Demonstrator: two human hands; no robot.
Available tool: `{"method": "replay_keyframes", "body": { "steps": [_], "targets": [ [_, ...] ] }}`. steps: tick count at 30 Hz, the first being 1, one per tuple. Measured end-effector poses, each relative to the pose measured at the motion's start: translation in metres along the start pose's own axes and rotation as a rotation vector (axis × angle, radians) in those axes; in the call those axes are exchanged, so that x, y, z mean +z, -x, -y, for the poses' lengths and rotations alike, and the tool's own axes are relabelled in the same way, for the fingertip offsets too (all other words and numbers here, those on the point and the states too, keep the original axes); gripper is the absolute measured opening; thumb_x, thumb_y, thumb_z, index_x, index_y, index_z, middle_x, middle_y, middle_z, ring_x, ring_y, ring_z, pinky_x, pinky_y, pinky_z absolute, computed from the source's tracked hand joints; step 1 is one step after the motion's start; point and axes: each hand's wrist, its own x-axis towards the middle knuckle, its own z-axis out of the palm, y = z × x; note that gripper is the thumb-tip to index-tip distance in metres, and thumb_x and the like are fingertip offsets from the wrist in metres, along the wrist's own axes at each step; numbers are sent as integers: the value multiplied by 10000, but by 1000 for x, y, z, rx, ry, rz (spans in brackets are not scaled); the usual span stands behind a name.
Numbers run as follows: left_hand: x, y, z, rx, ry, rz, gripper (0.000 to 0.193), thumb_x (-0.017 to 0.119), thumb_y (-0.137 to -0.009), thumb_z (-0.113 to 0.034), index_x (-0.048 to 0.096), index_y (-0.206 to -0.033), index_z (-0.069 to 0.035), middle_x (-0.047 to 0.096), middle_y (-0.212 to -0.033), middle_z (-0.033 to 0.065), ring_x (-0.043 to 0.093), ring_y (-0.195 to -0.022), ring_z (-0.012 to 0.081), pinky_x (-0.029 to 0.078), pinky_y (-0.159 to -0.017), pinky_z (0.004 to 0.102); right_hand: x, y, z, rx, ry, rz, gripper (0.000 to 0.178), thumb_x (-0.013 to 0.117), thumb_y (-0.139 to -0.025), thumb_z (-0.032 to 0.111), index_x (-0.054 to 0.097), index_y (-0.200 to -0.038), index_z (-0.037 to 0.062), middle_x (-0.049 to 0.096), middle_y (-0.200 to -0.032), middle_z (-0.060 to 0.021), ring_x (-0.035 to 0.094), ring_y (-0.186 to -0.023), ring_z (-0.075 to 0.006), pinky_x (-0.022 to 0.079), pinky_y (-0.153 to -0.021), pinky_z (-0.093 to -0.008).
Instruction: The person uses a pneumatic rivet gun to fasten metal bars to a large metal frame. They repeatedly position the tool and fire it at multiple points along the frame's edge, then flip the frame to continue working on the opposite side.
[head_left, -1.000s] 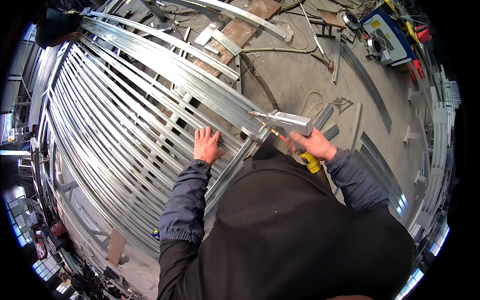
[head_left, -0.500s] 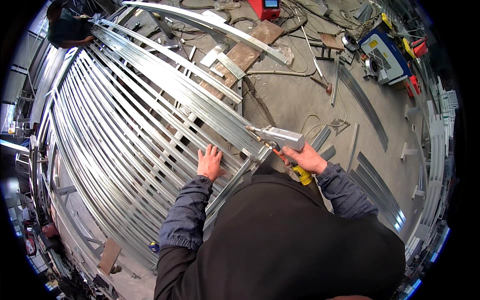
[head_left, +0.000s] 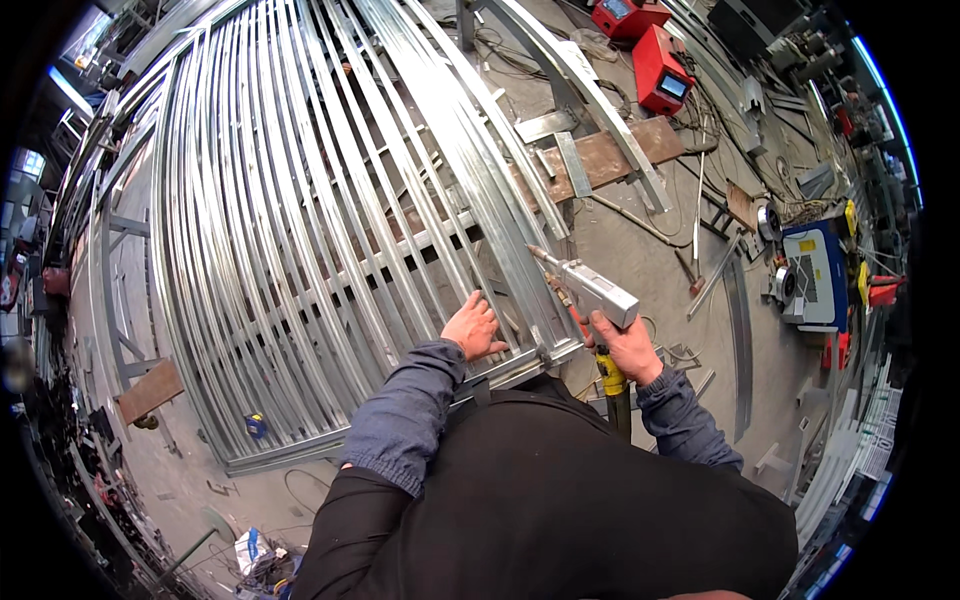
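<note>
My right hand (head_left: 630,346) grips a grey, box-bodied welding gun (head_left: 598,294) with a copper-coloured nozzle, which points up and left over the end of the metal bars. From the gun a yellow fitting (head_left: 610,376) and a dark hose run down beside my body. My left hand (head_left: 475,328), fingers apart, rests on the near ends of the bars with nothing in its grasp. The long shiny bars (head_left: 300,200) lie side by side in a large metal frame, whose near rail (head_left: 520,369) passes in front of my waist.
A blue-and-white machine (head_left: 813,275) stands at the right, and red machines (head_left: 662,75) at the far right. Cables and a brown plank (head_left: 640,150) lie on the floor beyond the frame. A blue tape measure (head_left: 257,426) rests on the bars at lower left.
The view has swung round to the right, so the bars now run more straight away from me. The person at far left is out of view. My right hand still holds the welding gun.
</note>
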Motion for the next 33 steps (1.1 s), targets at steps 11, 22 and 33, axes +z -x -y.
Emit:
{"method": "replay_keyframes", "body": {
  "steps": [11,22,33],
  "targets": [
    [27,3,34,201,274,-299,489,736,-887,-494,767,-1030,-29,719,-1087,124,628,-1210,310,336,-1265,470,91,39,-15,-7,114,-302,522,722,-1078,307,579,-1477,3,753,-1097,-59,672,-783,-115,581,-716,-292],
    [23,18,50,195,374,-243,503,794,-834,-449,693,-1088,-27,740,-1026,157,676,-1139,306,382,-1201,445,164,59,-25,-1,143,-268,470,694,-1088,236,586,-1472,-12,754,-1126,-66,670,-794,-124,575,-738,-303],
    [31,22,39,153,427,-304,500,768,-884,-424,651,-1144,-14,733,-1094,166,656,-1210,328,352,-1262,464,151,52,-42,12,108,-411,511,717,-1080,306,593,-1469,-2,730,-1054,-35,650,-785,-106,565,-726,-287]
  ]
}}
